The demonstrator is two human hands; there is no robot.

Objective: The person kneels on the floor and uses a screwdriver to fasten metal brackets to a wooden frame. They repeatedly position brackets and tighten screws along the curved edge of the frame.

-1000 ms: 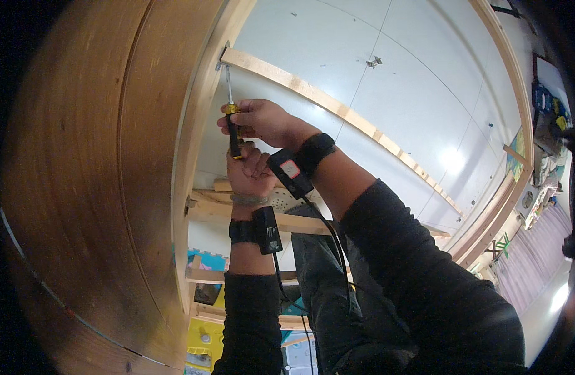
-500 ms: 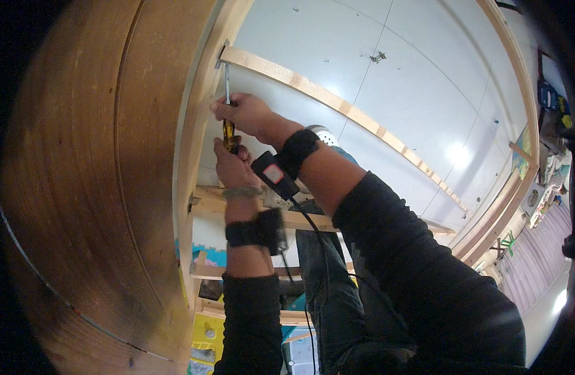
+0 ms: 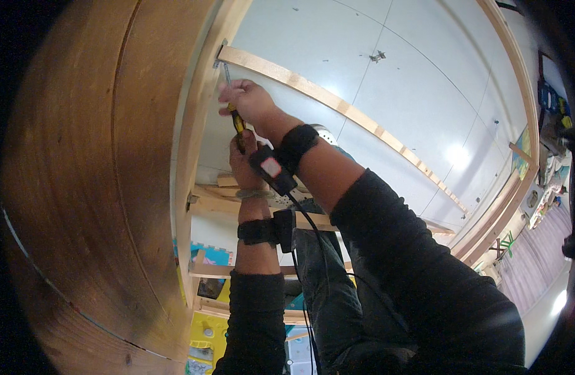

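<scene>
A screwdriver [image 3: 238,121] with a yellow-and-black handle and a metal shaft points up toward a small metal bracket [image 3: 220,55]. That bracket sits where a wooden slat [image 3: 293,80] meets the side rail [image 3: 203,103]. My left hand [image 3: 242,164] is closed around the lower end of the handle. Above it, my right hand [image 3: 253,105] has its fingers closed around the screwdriver where the shaft meets the handle. The tip reaches the bracket area, but whether it touches a screw is too small to tell.
Brown wooden boards [image 3: 75,169] rise along the left. More crosspieces [image 3: 222,201] span the frame below my hands, near my legs [image 3: 331,287]. A small metal piece [image 3: 378,57] lies on the pale floor [image 3: 425,94]. Black cables [image 3: 313,225] hang from the wrist devices.
My left hand and forearm have shifted right, tilting the screwdriver's handle end rightward. My right hand has moved slightly upward along it. The tip stays near the bracket.
</scene>
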